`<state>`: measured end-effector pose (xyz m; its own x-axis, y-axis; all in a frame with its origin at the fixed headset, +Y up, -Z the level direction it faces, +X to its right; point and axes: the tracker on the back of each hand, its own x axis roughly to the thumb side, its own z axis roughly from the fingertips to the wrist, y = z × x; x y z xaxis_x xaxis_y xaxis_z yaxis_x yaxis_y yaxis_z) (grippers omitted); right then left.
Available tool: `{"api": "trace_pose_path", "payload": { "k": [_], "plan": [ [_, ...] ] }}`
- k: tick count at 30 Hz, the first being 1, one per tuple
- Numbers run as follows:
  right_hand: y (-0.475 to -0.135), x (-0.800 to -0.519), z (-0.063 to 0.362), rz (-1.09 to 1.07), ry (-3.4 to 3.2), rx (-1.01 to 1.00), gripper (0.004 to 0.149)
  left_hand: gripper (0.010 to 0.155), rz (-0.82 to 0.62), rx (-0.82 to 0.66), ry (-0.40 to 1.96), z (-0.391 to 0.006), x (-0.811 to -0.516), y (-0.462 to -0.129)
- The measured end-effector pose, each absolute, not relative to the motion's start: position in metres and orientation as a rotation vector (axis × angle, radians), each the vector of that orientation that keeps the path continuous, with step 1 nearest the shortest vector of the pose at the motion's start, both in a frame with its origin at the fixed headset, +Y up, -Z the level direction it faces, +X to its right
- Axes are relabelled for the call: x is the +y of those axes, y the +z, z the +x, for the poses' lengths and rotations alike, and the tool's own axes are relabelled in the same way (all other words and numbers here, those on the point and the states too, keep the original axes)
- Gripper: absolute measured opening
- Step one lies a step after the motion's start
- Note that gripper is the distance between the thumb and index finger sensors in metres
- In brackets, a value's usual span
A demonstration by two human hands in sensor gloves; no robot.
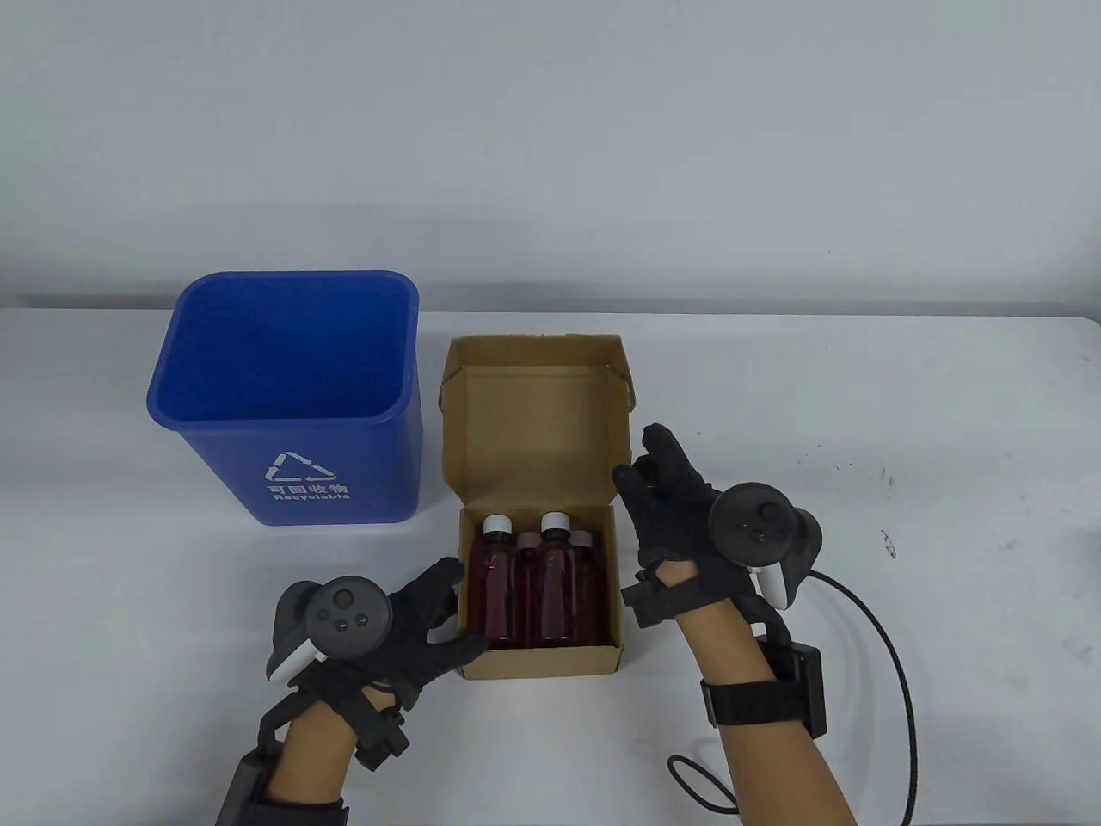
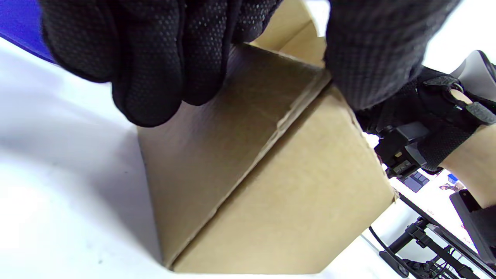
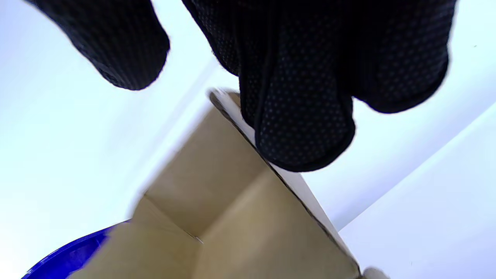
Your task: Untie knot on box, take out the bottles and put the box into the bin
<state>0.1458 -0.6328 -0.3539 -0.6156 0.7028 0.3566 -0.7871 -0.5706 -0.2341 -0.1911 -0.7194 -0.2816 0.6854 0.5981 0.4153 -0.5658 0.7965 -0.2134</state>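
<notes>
Bottles [image 1: 540, 585] (four) in box [image 1: 542, 658]

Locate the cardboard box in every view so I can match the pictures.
Table view: cardboard box stands open at centre, right of the blue bin.
Left wrist view: it fills the centre, a lower corner toward the camera.
Right wrist view: its open lid sits at bottom centre.
Shared landmark: the blue bin, at top left and bottom left.
</notes>
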Motion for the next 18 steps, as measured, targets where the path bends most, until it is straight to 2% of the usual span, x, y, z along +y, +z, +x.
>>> {"api": "trace_pose_path", "payload": {
  "k": [18],
  "plan": [
    [-0.337, -0.648, 0.143, 0.339, 2.319, -0.354, 0.066, 0.093, -0.055, -0.488, 0.628, -0.190, -0.718, -0.281]
  ]
}}
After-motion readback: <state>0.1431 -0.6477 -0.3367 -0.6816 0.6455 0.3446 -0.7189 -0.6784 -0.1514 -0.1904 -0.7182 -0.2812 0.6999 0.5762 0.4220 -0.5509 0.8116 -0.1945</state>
